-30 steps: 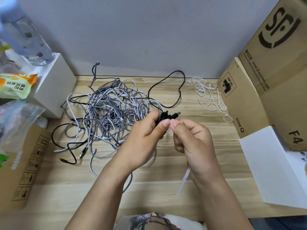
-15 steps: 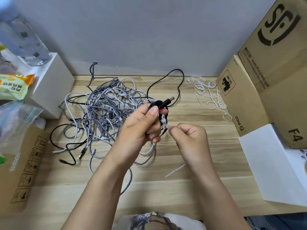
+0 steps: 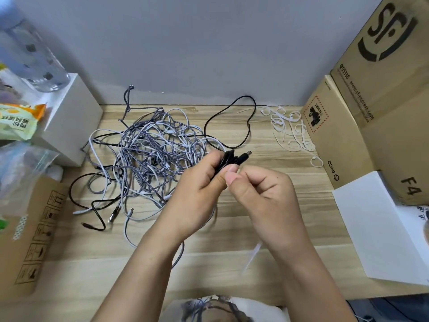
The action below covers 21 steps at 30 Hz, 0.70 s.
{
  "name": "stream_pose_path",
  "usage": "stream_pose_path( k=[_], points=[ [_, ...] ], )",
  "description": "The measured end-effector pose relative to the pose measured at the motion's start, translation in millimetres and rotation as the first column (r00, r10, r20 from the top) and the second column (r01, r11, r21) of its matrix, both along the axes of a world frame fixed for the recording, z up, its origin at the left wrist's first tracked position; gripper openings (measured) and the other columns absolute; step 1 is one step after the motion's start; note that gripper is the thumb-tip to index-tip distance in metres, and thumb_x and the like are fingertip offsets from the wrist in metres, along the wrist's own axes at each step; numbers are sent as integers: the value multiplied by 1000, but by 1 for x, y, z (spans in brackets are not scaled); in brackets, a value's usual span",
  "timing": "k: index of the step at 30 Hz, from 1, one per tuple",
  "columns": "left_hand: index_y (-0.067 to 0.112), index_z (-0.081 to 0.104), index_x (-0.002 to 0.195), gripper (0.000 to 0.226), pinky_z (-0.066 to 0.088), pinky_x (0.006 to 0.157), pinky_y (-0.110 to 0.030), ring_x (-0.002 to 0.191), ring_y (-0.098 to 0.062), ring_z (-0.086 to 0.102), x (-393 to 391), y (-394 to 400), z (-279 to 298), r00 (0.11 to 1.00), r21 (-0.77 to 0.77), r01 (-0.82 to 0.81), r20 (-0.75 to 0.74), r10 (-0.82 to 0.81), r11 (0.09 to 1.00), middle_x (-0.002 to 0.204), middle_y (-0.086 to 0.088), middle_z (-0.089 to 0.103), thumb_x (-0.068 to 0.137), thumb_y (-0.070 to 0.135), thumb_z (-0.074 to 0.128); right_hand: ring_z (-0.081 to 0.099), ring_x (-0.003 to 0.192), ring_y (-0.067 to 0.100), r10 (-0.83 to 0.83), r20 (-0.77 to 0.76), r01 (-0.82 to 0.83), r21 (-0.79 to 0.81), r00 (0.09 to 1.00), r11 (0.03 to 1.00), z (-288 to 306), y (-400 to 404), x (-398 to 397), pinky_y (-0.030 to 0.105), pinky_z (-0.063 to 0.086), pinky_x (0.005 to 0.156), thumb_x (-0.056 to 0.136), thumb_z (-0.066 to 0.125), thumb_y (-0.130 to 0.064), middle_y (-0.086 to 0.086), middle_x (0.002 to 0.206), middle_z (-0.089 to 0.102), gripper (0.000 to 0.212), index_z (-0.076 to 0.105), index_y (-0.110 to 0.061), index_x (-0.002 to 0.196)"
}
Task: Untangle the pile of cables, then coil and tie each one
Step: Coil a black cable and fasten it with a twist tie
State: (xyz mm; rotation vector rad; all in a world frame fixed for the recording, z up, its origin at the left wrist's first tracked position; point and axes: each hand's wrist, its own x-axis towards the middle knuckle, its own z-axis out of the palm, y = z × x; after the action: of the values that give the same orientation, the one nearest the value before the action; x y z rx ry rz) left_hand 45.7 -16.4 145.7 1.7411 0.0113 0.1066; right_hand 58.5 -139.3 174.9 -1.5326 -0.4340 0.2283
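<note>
Two hands [image 3: 199, 189] [image 3: 264, 196] around black cable [image 3: 228, 158]

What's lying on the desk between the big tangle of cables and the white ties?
In the head view, a loop of black cable lies between the cable tangle and the white ties; otherwise bare wood.

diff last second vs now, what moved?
Right hand, pulled back toward the body half a second ago, has come back up to the black cable bundle that the left hand keeps gripping; the white tie trails below again. Tangled pile and loose ties unchanged.
</note>
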Motion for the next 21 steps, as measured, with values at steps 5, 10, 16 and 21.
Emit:
stream_pose_path(
  k=[5,10,16,21],
  points=[
    [15,45,73,20,34,54,-21,59,-4,34,-2,-2,4,999,-108,32,-29,-35,994,60,15,40,86,29,51,42,43,-3,66,-32,-65,27,997,998,-5,-1,3,5,30,48,89,49,-10,-18,42,45,47,53,-29,46],
    [20,54,76,15,32,50,-21,56,-26,32,-2,-3,9,989,-370,90,-72,-125,925,60,-18,32,88,24,46,44,42,-2,99,-123,-83,123,987,989,-7,-2,5,4,33,47,85,47,-12,-15,43,43,37,45,-22,49],
    [19,71,85,22,36,48,-19,49,-15,28,-2,5,4,965,-693,165,-36,-262,702,49,-1,29,77,40,69,54,48,-7,276,-88,-258,176,957,950,-1,-8,5,1,38,51,88,36,1,-18,49,57,56,63,-32,52],
    [13,72,93,32,36,49,-19,53,-14,23,-3,4,3,942,-717,204,-40,-333,666,57,-6,18,77,41,69,63,64,1,261,-169,-249,89,951,965,-10,-8,8,14,49,61,88,46,-13,-12,63,67,24,64,-6,75]
  ],
)
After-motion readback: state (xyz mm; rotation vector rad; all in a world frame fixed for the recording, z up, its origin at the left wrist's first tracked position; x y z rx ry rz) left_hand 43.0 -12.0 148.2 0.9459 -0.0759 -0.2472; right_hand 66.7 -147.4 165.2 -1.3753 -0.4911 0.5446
